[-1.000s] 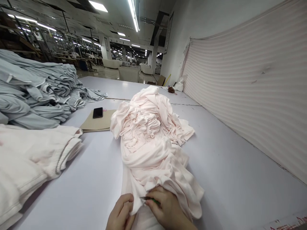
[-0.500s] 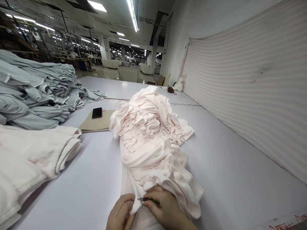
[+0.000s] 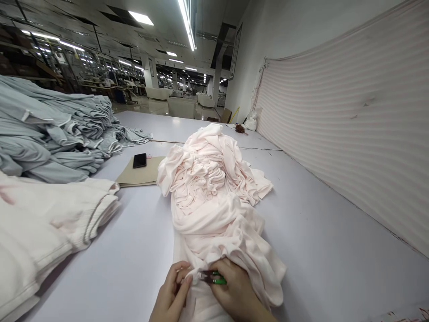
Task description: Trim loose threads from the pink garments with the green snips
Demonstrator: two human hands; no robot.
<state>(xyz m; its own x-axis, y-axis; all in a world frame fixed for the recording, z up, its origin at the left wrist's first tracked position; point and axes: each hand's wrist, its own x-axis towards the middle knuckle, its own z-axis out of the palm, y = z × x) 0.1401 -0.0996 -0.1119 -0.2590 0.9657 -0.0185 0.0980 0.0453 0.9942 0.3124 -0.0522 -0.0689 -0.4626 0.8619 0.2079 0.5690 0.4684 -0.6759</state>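
Observation:
A heap of pale pink fabric [image 3: 217, 214] lies bunched along the middle of the table, its near end reaching my hands. My left hand [image 3: 172, 290] pinches an edge of this fabric between thumb and fingers. Thread snips [image 3: 213, 277] with green handles and dark blades sit in my right hand [image 3: 234, 288], which is closed around them. The blade tips point left and lie at the pinched fabric, close to my left fingertips. Part of the snips is hidden by my right fingers.
Grey-blue garments [image 3: 60, 134] are piled at the far left, with folded cream garments [image 3: 50, 228] nearer. A phone [image 3: 140, 160] rests on brown card [image 3: 134, 175]. Striped fabric [image 3: 342, 112] hangs along the right side of the table [image 3: 335, 250]. A white plastic bag [image 3: 251, 120] stands at the back.
The snips have turned and show more of both green handles, their blades now apart. My left hand has shifted its pinch on the fabric edge. The whole view has swung slightly left.

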